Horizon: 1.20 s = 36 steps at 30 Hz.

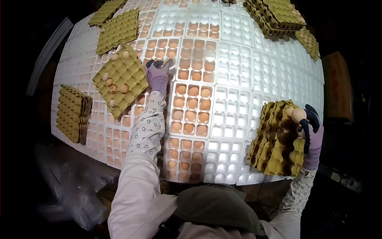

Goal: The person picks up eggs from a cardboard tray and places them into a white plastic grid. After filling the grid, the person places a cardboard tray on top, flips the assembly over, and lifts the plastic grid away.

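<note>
My left hand [158, 76], in a purple glove with dark fingertips, reaches over the white plastic egg trays. Its fingers are spread apart, with nothing visible between them. Just left of it lies a cardboard egg tray [119, 75] carrying several eggs, one of them speckled [113, 89]. My right hand [312, 129] has its dark fingers curled around a pale brown egg [299, 115], at the edge of tilted cardboard egg trays [274, 137]. Another egg shows partly behind the held one. Brown eggs [191, 103] fill a white plastic tray [172, 111] in front of me.
Stacked cardboard trays [73, 114] stand at the left edge, with more cardboard trays [117, 32] at the back left. A pile of cardboard trays [278, 16] with some eggs sits at the back right. Clear plastic wrapping [75, 187] lies lower left; a brown box [337, 85] is at right.
</note>
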Tool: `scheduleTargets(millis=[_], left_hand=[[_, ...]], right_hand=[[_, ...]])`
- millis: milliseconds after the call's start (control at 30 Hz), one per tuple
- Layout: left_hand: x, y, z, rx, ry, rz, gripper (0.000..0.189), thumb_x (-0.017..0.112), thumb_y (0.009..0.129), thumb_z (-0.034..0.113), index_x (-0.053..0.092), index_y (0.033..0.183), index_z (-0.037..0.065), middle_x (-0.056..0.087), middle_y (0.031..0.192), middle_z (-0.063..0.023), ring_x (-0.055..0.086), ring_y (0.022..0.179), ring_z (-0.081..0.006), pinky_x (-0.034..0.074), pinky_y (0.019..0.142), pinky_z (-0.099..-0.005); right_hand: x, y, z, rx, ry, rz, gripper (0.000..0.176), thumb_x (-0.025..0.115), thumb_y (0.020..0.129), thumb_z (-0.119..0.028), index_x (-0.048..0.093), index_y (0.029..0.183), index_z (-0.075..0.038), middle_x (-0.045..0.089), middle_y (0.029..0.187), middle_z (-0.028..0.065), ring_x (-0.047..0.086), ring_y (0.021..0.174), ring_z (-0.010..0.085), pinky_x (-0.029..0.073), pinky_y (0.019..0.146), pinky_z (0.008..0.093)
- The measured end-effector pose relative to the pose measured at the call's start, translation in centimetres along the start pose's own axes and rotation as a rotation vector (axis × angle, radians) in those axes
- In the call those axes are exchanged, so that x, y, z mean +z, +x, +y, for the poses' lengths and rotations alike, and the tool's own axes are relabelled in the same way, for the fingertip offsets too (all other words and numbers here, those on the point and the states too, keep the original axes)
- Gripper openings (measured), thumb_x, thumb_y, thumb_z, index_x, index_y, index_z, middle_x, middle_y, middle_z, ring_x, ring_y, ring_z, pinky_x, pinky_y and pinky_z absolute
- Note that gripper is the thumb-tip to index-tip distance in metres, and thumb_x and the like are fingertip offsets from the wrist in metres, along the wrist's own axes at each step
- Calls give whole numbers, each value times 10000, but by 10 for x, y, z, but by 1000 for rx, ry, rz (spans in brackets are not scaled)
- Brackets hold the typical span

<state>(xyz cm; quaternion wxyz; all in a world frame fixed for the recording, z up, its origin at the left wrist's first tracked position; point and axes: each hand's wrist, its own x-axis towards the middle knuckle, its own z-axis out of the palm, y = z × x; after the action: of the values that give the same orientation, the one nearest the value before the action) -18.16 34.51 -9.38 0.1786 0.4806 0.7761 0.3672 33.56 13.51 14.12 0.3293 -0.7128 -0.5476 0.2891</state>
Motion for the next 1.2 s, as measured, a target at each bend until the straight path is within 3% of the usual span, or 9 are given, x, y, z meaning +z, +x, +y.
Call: scheduleTargets(millis=[133,267,433,700,800,933,1033,1067,1200], left_hand=[[2,36,14,481,741,-315,407,754,813,393,695,1128,143,506,1390,-116,551,1171,-353,523,925,-498],[18,30,73,455,528,-306,345,626,862,211,714,1192,166,520,1375,-108,551,1191,-353,513,968,-482],[50,21,83,372,133,-220,392,621,838,146,724,1210,219,548,1307,-110,599,1133,-330,533,932,-447],[137,26,157,325,-86,-474,774,725,863,266,397,1561,199,649,1247,-123,648,1128,-333,536,964,-422],[183,39,170,480,146,-557,771,729,844,274,415,1543,185,600,1309,-147,622,1162,-353,523,966,-452],[203,22,163,484,-65,-362,692,658,858,202,447,1517,181,544,1355,-187,569,1236,-363,512,986,-462],[213,-23,141,838,131,-395,633,604,898,190,452,1498,57,455,1513,-190,413,1418,-365,338,1169,-496],[220,-36,130,882,311,-406,660,589,945,303,415,1523,37,402,1579,-182,347,1472,-360,222,1225,-537],[212,-39,126,866,417,-419,774,560,951,545,434,1522,38,479,1496,-208,391,1434,-377,186,1238,-569]], right_hand=[[97,67,-52,0,163,-48,364,790,815,-111,723,1152,10,587,1351,160,620,1165,203,502,977,324],[233,153,-62,-229,-84,3,395,850,791,-281,734,1100,-64,573,1279,124,682,939,224,563,818,349],[366,221,-45,-153,-773,-60,381,785,821,-381,695,1141,-194,516,1383,78,558,1159,339,551,937,440],[304,275,4,269,-268,163,514,723,869,-360,608,1318,-139,624,1341,111,662,1146,306,542,946,430],[300,300,6,221,-730,-66,552,685,892,-441,605,1367,-170,595,1367,104,642,1184,291,538,948,429],[292,322,47,-66,-575,167,593,544,980,-522,558,1425,-131,510,1471,131,567,1301,314,459,1075,476],[313,306,94,-153,-907,282,620,508,1002,-504,506,1473,-100,435,1547,174,439,1412,363,334,1168,538],[312,293,84,-77,-742,317,629,493,1014,-477,467,1508,-87,403,1573,202,335,1463,413,222,1212,578],[307,172,8,-102,17,538,569,608,976,-255,467,1447,32,444,1489,280,398,1389,455,326,1155,516]])
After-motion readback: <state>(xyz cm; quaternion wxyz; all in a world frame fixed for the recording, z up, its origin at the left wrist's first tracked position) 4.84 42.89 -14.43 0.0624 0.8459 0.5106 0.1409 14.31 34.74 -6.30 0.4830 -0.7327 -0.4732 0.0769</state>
